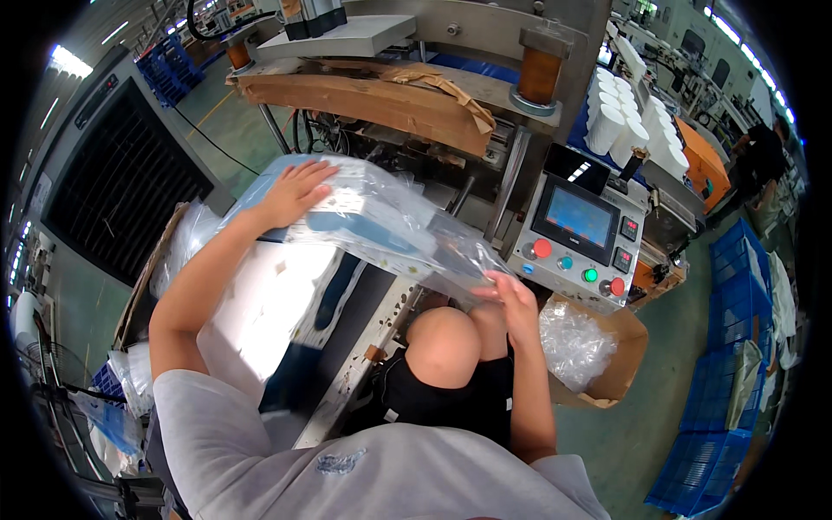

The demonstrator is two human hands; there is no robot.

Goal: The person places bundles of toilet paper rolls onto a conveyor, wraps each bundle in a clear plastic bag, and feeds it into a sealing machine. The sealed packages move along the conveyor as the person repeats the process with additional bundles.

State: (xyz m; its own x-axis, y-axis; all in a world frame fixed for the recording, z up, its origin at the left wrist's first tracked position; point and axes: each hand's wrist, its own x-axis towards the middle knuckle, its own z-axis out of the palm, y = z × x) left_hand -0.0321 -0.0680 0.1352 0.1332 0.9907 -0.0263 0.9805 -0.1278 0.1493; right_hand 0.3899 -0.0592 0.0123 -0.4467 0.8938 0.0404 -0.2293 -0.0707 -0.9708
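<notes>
A clear plastic bag (407, 221) lies across the work surface in front of me, with white and blue flat pieces inside its left part. My left hand (297, 192) rests flat on the filled end, fingers stretched out. At the bag's slack right end, my right hand (513, 303) pinches the film between thumb and fingers, above my knee. Nearer to me on the left lies a bright white sheet or stack (270, 299), partly under the bag. Dark blue strips with white edges (334, 295) sit beside it; what they are I cannot tell.
A control panel (579, 230) with a screen and buttons stands right of the bag. Below it, a cardboard box (628, 351) holds crumpled clear film (576, 347). Machine parts with a cardboard-covered edge (373, 104) rise ahead. White cups (607, 130) and blue crates (719, 373) stand right.
</notes>
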